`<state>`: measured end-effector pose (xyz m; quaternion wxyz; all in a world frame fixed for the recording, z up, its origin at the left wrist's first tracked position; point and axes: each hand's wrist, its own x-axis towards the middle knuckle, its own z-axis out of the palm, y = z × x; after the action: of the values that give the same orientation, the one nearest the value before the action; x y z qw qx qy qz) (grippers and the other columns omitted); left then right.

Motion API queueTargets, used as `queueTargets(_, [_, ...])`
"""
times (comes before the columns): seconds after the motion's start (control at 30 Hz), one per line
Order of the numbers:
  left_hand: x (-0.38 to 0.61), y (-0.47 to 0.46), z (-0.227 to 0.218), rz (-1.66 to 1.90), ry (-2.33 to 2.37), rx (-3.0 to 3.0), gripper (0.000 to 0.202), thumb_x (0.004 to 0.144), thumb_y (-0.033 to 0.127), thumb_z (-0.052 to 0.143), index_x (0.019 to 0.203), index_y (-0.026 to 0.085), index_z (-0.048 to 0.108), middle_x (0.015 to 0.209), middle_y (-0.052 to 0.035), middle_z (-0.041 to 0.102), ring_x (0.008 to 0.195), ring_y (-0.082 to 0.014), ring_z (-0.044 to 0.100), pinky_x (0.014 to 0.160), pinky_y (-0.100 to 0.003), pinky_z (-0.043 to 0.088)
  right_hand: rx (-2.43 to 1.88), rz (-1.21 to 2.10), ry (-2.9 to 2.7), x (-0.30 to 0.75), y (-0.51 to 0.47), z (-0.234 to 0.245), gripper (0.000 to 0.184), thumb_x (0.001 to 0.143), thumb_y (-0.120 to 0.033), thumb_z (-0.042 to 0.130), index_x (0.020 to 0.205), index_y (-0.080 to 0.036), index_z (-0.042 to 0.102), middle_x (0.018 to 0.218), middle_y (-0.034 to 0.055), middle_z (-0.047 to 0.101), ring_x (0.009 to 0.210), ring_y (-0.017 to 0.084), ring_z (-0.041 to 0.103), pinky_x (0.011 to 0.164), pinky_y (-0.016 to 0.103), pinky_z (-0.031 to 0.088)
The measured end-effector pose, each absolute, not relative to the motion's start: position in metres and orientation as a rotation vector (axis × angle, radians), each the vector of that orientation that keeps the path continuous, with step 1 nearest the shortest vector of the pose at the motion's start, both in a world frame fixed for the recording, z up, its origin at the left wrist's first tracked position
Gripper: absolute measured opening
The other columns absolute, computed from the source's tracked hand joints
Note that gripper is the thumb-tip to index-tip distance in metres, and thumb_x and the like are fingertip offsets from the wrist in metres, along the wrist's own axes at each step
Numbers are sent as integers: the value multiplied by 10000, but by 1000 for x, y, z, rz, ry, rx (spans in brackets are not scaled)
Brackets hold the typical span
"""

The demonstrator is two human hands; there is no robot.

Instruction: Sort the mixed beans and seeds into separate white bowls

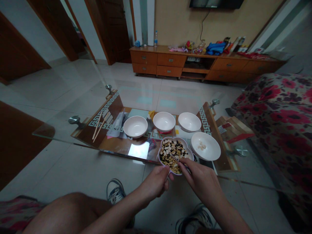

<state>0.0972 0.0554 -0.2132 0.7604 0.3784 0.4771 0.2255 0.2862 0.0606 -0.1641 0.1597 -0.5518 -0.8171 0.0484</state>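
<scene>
Glass tabletop (46, 131) stretches beyond the fingers. The left hand (157, 182) pinches the bowl (189, 156), likely light, by its near rim; the right hand (201, 175), fingertips bunched, any pinch unclear, hovers over hard-looking beans and peanuts (168, 151), best gripped singly.

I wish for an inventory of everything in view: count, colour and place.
scalloped dish: one, white, near table edge
beans: many, yellow and black, in dish
pale pieces: many, cream, dish and rightmost bowl
bowls: four, white, on table
table: one, clear glass, centre
chopsticks: two, light wood, table's left
papers: uncountable, mixed colours, beneath glass
package: one, brown and red, right of bowls
cabinet: one, brown, far wall
bottle: one, clear and blue, on cabinet
small items: uncountable, mixed colours, on cabinet
television: one, black, on far wall
doors: at least two, brown, left
flowered cover: one, pink on grey, right
shoes: two, dark and white, floor
left hand: one, bare, grip on dish
right hand: one, bare, grip at beans
</scene>
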Motion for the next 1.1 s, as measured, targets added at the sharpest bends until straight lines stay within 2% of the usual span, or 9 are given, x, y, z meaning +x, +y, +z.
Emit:
queueTargets(0.2, [97,56,-204,474,1059,822,562,866,727,349,842,195,528,426,84,393,327,-68,228,365,-197,158,-1546,90,-2305,284,60,-161,274,990,-306,444,1047,-206,693,927,57,775,670,139,718,588,214,486])
queueTargets(0.33, [97,57,-203,450,1067,826,554,871,722,341,843,200,524,436,84,396,328,-69,222,368,-200,161,-1590,19,-2207,286,60,-157,299,995,-353,443,1037,-208,701,891,49,775,664,146,723,567,221,476])
queueTargets(0.67, [94,55,-202,456,1057,812,548,872,721,346,858,203,526,452,84,395,352,-72,223,372,-192,168,-1954,-257,-1872,306,65,-146,347,952,-472,481,978,-234,733,676,32,729,543,187,663,490,259,345])
queueTargets(0.93, [96,56,-203,454,1057,804,538,875,709,344,851,203,526,441,88,382,344,-69,209,360,-195,149,-2142,-241,-1749,308,66,-138,377,930,-490,479,989,-225,741,625,62,696,499,195,601,499,268,296])
queueTargets(1.1, [96,56,-206,443,1067,803,564,860,736,345,855,202,527,452,87,392,344,-64,204,370,-192,157,-2147,-179,-1746,306,67,-140,354,924,-486,489,1002,-241,732,653,57,707,538,202,627,495,261,292])
